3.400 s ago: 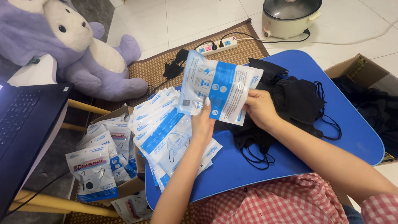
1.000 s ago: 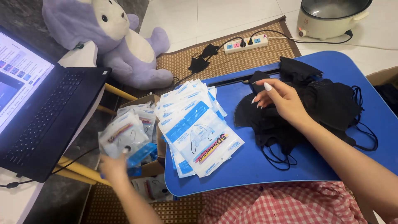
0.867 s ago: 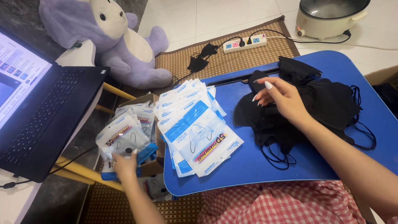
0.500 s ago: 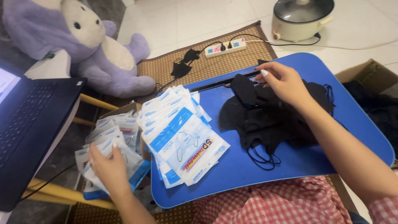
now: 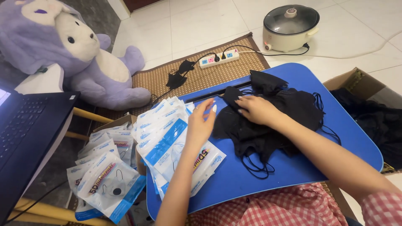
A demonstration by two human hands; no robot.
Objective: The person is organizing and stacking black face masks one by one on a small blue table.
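Observation:
My right hand (image 5: 256,109) lies flat on a heap of black face masks (image 5: 272,119) in the middle of the blue lap table (image 5: 301,167), fingers spread on the fabric. My left hand (image 5: 200,124) hovers open just left of the heap, above a stack of clear-and-blue mask packets (image 5: 169,144) on the table's left part. It holds nothing. A second pile of filled packets (image 5: 106,175) sits in a cardboard box to the left, below table level.
A dark laptop (image 5: 25,138) stands at the far left. A purple plush toy (image 5: 63,50) sits behind it. A white power strip (image 5: 219,58) lies on a woven mat; a lidded cooker (image 5: 291,25) stands behind. A cardboard box (image 5: 360,83) with black fabric is at right.
My left hand dropped a filled packet onto the box pile at left, then came back up over the table beside the black masks. My right hand settled flat on the mask heap.

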